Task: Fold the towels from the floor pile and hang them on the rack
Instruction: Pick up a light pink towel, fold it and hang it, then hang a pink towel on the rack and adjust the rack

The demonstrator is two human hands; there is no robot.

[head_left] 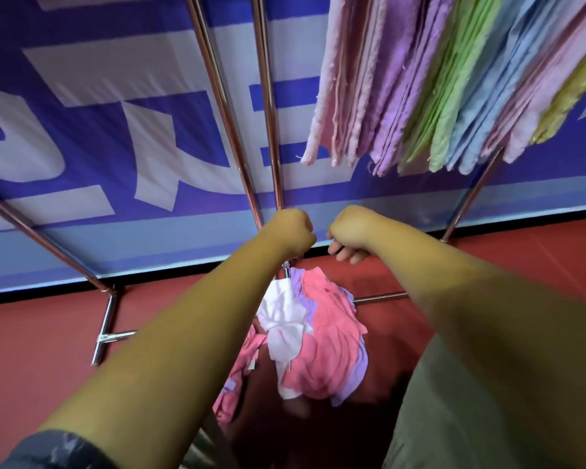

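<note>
the person reaches both bare arms forward and down toward the foot of the rack (224, 96), whose shiny rails slant down to a point just behind the hands. the left hand (290, 231) is balled up, knuckles toward the camera, right where two rails meet; its fingers are hidden, so it cannot be told whether it grips a rail or nothing. the right hand (351, 233) sits just beside it, apart by a narrow gap, with its fingers (347, 253) curled under the palm; nothing can be made out in them, and its grip cannot be told either.

the floor pile (322, 336) lies below and between the forearms on the red floor (41, 333), a crumpled heap of pink, white and lilac towels beside the rack's low cross bar. up at the right, the hung towels (437, 79) drape folded over the rack in a close row: pale pink, lilac, green, blue, pink, yellow. a blue and white banner (82, 130) fills the wall behind. a dark sleeve (48, 451) shows on the left arm.
</note>
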